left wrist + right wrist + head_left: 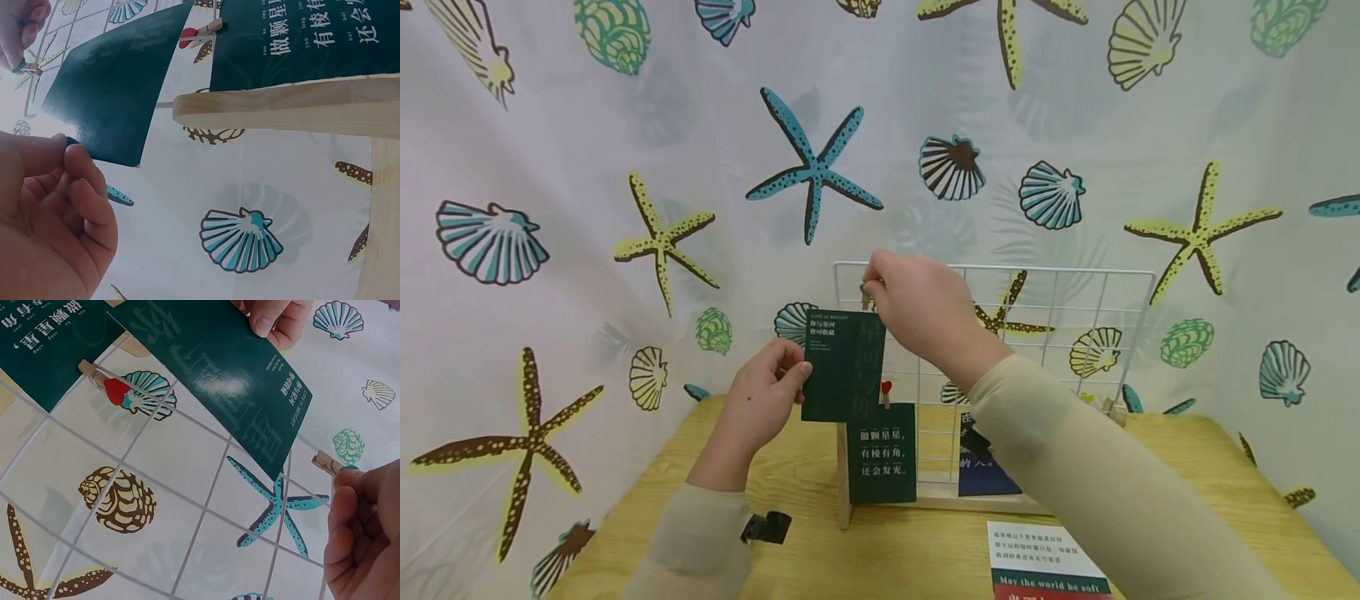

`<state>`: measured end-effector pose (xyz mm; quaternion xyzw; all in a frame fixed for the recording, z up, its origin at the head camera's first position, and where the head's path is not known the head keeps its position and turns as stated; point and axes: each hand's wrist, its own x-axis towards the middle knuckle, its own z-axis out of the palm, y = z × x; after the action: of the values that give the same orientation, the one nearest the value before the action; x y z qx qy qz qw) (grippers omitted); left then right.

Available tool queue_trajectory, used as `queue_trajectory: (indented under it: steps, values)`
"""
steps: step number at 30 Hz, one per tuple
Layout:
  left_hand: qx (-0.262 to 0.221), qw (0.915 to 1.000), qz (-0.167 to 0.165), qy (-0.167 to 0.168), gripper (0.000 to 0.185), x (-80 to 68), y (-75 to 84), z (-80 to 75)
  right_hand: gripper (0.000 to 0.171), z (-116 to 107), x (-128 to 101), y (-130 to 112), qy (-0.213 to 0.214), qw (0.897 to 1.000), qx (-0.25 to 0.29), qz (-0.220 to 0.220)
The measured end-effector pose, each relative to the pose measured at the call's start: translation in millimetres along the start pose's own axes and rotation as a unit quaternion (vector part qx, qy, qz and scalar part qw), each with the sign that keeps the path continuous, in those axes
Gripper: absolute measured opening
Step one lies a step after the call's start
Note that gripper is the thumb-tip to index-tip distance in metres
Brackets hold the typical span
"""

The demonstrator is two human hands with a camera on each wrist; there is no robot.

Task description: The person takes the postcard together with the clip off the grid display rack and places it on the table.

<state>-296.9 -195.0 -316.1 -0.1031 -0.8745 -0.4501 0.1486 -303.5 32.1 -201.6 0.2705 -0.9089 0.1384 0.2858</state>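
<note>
My left hand (767, 398) pinches the left edge of a dark green card (841, 367) with white print, held upright before the upper left of a white wire grid (1030, 271). Above the card's top edge my right hand (925, 304) pinches a small wooden clothespin (326, 464) with a green decoration. In the right wrist view the clothespin stands apart from the card. Below, another green card (882, 454) hangs from the grid by a clothespin with a red heart (117, 391). The left wrist view shows the glossy back of the held card (119, 87).
The grid stands in a wooden base (940, 498) on a wood-grain table (775, 467). A dark blue card (981, 475) hangs lower right, partly behind my right arm. A white, green and red card (1037, 550) lies in front. Behind hangs a shell-and-starfish curtain (700, 125).
</note>
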Motion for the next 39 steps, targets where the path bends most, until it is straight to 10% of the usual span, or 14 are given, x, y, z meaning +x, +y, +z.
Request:
queue_trajectory:
  steps: [39]
  values:
    - [-0.047, 0.9942, 0.004, -0.096, 0.007, -31.0, 3.1, 26.8, 0.015, -3, -96, 68, -0.035, 0.995, 0.085, 0.046]
